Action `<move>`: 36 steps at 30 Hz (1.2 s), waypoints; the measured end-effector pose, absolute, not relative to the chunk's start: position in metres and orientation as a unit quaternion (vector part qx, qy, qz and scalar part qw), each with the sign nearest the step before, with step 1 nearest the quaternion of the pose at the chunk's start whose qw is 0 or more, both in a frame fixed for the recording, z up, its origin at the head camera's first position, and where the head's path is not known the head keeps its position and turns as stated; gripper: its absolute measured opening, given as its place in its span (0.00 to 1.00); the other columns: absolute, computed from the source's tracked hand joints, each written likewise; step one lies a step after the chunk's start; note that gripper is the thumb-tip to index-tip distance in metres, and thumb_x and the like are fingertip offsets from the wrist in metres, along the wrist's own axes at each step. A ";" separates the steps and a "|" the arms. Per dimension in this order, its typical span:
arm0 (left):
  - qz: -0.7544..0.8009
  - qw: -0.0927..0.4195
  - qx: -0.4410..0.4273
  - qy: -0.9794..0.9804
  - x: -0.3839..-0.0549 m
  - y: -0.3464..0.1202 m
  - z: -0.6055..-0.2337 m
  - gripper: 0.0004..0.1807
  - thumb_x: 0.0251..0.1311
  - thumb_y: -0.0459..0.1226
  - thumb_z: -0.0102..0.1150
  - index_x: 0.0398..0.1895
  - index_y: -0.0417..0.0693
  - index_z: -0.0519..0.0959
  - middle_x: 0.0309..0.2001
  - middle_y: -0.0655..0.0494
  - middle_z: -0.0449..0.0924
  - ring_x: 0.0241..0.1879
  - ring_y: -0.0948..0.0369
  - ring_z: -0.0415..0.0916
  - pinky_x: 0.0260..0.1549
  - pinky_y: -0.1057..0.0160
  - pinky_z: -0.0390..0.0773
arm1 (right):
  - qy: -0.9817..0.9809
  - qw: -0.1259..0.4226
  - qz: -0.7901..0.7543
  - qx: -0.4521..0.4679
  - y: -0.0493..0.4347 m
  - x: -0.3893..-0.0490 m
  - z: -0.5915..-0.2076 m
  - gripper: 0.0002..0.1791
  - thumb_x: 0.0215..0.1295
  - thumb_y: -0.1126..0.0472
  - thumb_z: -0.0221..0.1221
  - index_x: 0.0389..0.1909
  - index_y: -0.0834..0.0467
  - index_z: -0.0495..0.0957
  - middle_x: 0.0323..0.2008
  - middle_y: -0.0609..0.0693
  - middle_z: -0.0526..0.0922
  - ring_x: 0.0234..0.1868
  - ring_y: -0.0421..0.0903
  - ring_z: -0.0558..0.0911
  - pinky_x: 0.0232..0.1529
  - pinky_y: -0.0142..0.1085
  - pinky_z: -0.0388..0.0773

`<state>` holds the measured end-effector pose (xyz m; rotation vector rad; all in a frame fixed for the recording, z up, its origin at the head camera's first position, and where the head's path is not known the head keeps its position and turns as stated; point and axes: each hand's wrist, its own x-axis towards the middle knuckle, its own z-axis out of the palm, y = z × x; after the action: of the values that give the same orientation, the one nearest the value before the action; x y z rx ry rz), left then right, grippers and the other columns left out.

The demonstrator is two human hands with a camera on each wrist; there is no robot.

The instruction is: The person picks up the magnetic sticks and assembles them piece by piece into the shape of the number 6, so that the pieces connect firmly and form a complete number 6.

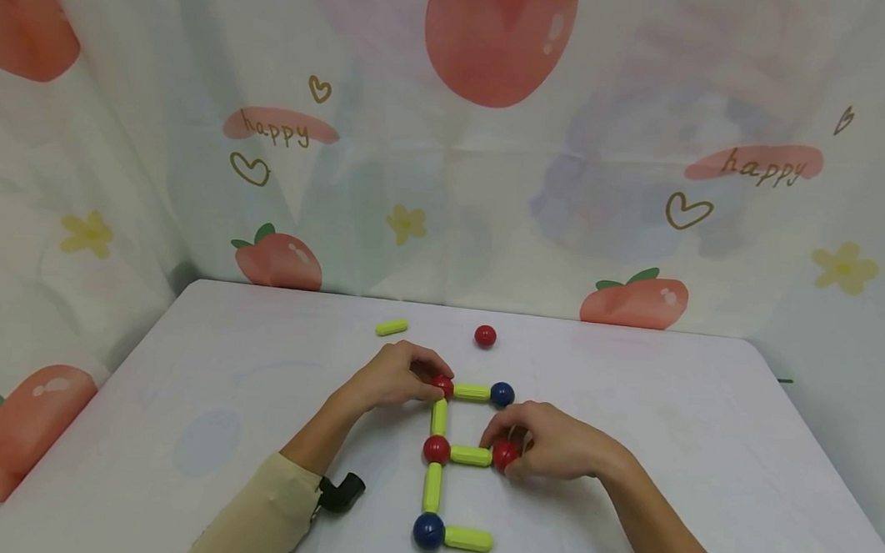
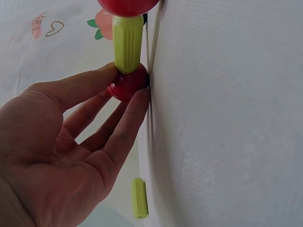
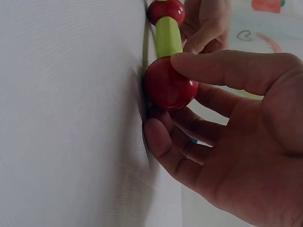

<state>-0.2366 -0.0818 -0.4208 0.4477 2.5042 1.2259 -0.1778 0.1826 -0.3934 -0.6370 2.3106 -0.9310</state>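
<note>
On the tabletop (image 1: pixel 632 387), the middle green rod (image 1: pixel 471 456) runs left to right, just left of the right hand (image 1: pixel 560 442), nearer and clamped on the abutting red ball (image 1: pixel 505 455), while the left hand (image 1: pixel 395 376) pinches the far-corner red ball (image 1: pixel 443 385).

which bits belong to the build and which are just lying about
In the build, held by left hand and right hand:
three red balls
two blue balls
five green rods

Lying apart, perhaps spares:
loose red ball
loose green rod
</note>
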 end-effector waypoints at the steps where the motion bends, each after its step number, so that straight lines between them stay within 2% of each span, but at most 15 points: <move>1: 0.428 0.159 0.157 0.876 -0.237 -0.082 -0.421 0.12 0.60 0.36 0.74 0.46 0.56 0.89 0.41 0.62 0.87 0.43 0.61 0.80 0.47 0.61 0.82 | 0.861 0.282 -0.350 -0.240 0.183 -0.178 -0.394 0.16 0.56 0.68 0.71 0.45 0.50 0.86 0.35 0.47 0.84 0.39 0.48 0.80 0.39 0.38 0.78; 21: 0.423 0.155 0.154 0.879 -0.236 -0.081 -0.420 0.12 0.60 0.37 0.75 0.46 0.56 0.89 0.41 0.62 0.87 0.43 0.60 0.80 0.44 0.62 0.83 | 0.857 0.274 -0.354 -0.256 0.188 -0.182 -0.397 0.16 0.58 0.66 0.72 0.47 0.49 0.86 0.37 0.46 0.85 0.41 0.48 0.81 0.40 0.35 0.80; 28: 0.427 0.157 0.164 0.875 -0.236 -0.083 -0.420 0.12 0.60 0.37 0.74 0.47 0.55 0.89 0.41 0.62 0.87 0.43 0.60 0.81 0.41 0.63 0.82 | 0.855 0.276 -0.355 -0.258 0.193 -0.185 -0.394 0.17 0.60 0.61 0.73 0.51 0.50 0.85 0.39 0.45 0.86 0.44 0.48 0.81 0.44 0.34 0.81; 32: 0.429 0.158 0.164 0.874 -0.236 -0.083 -0.420 0.12 0.60 0.37 0.74 0.47 0.56 0.89 0.42 0.62 0.87 0.43 0.60 0.81 0.42 0.63 0.83 | 0.863 0.245 -0.359 -0.258 0.195 -0.187 -0.393 0.15 0.63 0.59 0.71 0.50 0.52 0.85 0.40 0.46 0.85 0.42 0.47 0.82 0.44 0.32 0.82; 36: 0.428 0.158 0.166 0.874 -0.237 -0.083 -0.421 0.12 0.60 0.38 0.74 0.47 0.56 0.89 0.42 0.62 0.87 0.43 0.60 0.80 0.42 0.63 0.82 | 0.882 0.176 -0.372 -0.229 0.194 -0.190 -0.392 0.11 0.65 0.62 0.69 0.48 0.55 0.85 0.40 0.48 0.85 0.41 0.47 0.82 0.40 0.33 0.82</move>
<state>-0.2368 -0.0833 -0.4207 0.4749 2.5008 1.2243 -0.1901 0.1939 -0.3920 -0.6491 2.4993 -1.0524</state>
